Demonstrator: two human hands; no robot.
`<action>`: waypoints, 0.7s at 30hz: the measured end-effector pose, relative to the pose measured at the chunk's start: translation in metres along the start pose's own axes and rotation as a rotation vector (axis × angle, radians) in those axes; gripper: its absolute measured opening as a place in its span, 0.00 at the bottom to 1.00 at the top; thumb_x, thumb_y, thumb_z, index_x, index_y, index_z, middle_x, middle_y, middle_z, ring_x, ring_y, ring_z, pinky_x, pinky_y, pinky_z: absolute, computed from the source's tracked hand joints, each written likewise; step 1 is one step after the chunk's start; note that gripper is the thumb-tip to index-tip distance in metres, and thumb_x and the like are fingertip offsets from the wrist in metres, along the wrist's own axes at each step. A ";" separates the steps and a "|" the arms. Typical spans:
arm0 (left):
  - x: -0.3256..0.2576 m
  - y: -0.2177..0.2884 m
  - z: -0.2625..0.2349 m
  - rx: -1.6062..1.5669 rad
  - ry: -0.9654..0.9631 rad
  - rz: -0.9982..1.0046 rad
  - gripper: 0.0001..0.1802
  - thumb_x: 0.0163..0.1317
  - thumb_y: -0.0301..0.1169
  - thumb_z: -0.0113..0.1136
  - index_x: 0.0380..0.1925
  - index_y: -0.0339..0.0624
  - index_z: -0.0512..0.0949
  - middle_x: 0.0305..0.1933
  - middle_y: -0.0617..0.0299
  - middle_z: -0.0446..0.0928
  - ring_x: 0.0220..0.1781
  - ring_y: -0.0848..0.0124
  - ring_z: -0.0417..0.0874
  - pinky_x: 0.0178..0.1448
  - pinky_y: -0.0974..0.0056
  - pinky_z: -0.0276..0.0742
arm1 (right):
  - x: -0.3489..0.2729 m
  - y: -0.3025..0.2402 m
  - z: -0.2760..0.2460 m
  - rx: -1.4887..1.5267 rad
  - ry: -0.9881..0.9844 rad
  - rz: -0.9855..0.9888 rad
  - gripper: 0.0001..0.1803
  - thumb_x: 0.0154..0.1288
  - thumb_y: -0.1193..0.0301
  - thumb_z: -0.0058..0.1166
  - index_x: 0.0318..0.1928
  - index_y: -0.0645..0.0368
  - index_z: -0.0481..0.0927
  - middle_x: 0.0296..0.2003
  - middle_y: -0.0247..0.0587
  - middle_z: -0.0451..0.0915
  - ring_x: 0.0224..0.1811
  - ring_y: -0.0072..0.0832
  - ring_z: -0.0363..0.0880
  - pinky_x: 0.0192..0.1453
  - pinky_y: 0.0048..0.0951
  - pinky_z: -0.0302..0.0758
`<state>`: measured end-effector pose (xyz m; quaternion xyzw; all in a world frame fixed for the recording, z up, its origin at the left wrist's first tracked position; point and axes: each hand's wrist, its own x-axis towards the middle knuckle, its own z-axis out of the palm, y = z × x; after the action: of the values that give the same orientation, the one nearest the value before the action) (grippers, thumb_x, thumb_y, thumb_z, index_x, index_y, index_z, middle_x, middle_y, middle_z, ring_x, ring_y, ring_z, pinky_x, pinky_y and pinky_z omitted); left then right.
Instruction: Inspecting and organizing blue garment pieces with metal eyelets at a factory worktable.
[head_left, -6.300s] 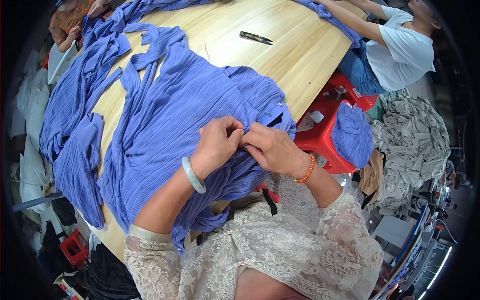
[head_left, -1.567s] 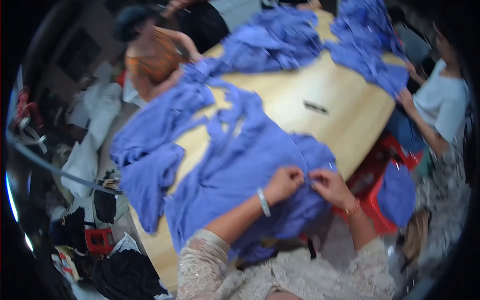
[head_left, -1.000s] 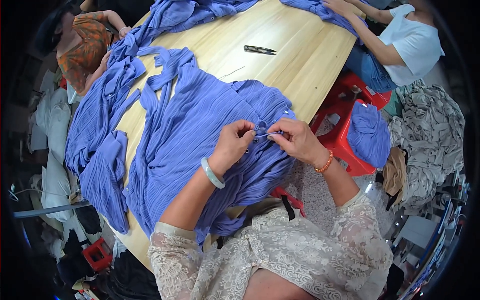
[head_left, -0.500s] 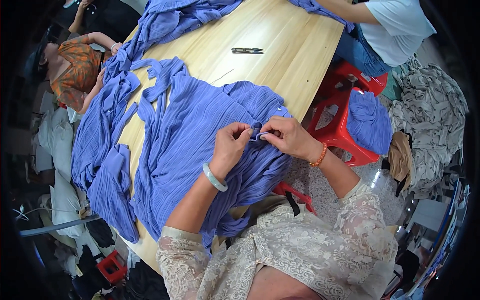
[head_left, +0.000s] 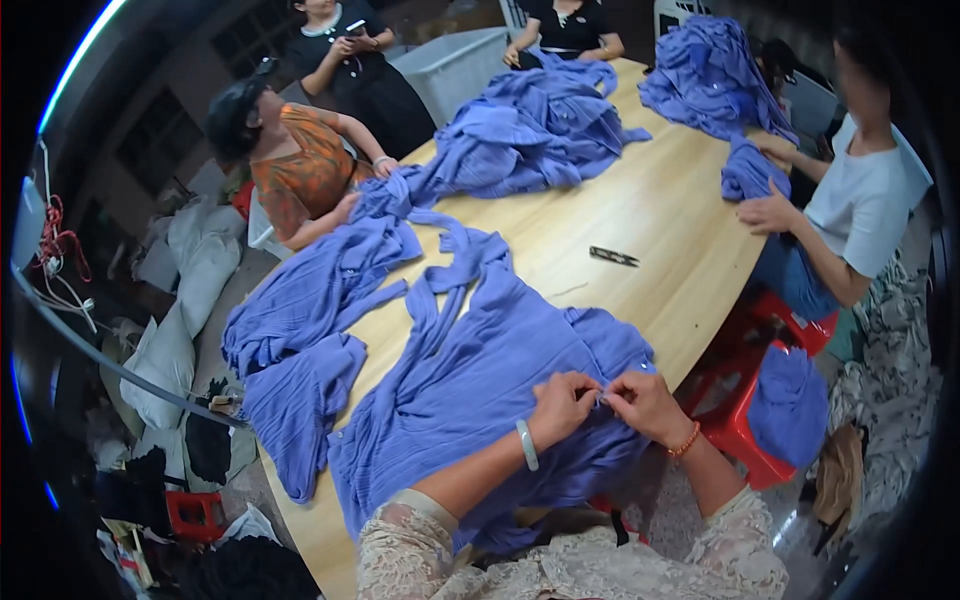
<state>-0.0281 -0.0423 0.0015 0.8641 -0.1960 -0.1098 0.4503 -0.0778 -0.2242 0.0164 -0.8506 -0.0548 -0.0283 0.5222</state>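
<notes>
A blue pleated garment [head_left: 470, 380] lies spread over the near end of a wooden table [head_left: 640, 220]. My left hand [head_left: 562, 405], with a pale bangle on the wrist, pinches the garment's edge near the table's right rim. My right hand [head_left: 645, 403], with an orange bead bracelet, pinches the same edge right beside it, fingertips nearly touching. What sits between the fingertips is too small to make out.
More blue garments lie in heaps at the left [head_left: 310, 300], middle far [head_left: 530, 130] and far right [head_left: 710, 80]. A small dark tool [head_left: 612, 256] rests on bare wood. Other people sit around the table. A red stool [head_left: 745, 420] holds a blue bundle [head_left: 790, 405].
The view has tilted up and now takes in the far end of the table and the seated people. My hands stay pinched together on the garment's edge.
</notes>
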 end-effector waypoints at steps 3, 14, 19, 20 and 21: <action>0.004 -0.002 -0.003 -0.014 -0.014 -0.021 0.08 0.60 0.33 0.64 0.34 0.41 0.85 0.27 0.62 0.83 0.30 0.73 0.81 0.40 0.65 0.75 | 0.004 0.002 0.000 0.048 -0.028 0.047 0.08 0.57 0.74 0.65 0.31 0.66 0.82 0.23 0.42 0.82 0.22 0.26 0.81 0.28 0.27 0.76; 0.001 -0.001 -0.006 -0.104 -0.140 -0.068 0.07 0.61 0.31 0.64 0.33 0.40 0.85 0.26 0.66 0.81 0.28 0.80 0.78 0.37 0.71 0.73 | -0.003 0.001 -0.004 0.279 -0.094 0.304 0.06 0.61 0.75 0.64 0.31 0.65 0.81 0.23 0.35 0.82 0.21 0.18 0.81 0.24 0.20 0.78; 0.017 -0.027 -0.007 -0.487 -0.267 -0.086 0.07 0.65 0.30 0.62 0.33 0.38 0.83 0.29 0.74 0.77 0.31 0.84 0.72 0.35 0.73 0.71 | 0.004 0.014 -0.010 0.292 -0.130 0.378 0.07 0.63 0.74 0.60 0.29 0.63 0.81 0.19 0.35 0.80 0.18 0.18 0.77 0.21 0.21 0.73; 0.019 -0.028 -0.008 -0.464 -0.271 -0.112 0.08 0.66 0.31 0.62 0.33 0.38 0.83 0.28 0.74 0.77 0.31 0.84 0.72 0.34 0.73 0.70 | 0.005 0.015 -0.010 0.294 -0.138 0.377 0.06 0.63 0.74 0.61 0.30 0.62 0.81 0.19 0.34 0.79 0.18 0.18 0.76 0.22 0.21 0.72; 0.018 -0.022 -0.013 -0.488 -0.255 -0.131 0.08 0.65 0.31 0.62 0.33 0.37 0.83 0.28 0.74 0.77 0.30 0.84 0.72 0.33 0.73 0.69 | 0.008 0.007 -0.012 0.305 -0.160 0.405 0.06 0.63 0.75 0.61 0.30 0.62 0.80 0.19 0.33 0.79 0.18 0.18 0.77 0.22 0.20 0.73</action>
<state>-0.0018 -0.0293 -0.0094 0.7203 -0.1627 -0.2904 0.6085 -0.0694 -0.2371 0.0164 -0.7551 0.0720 0.1525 0.6335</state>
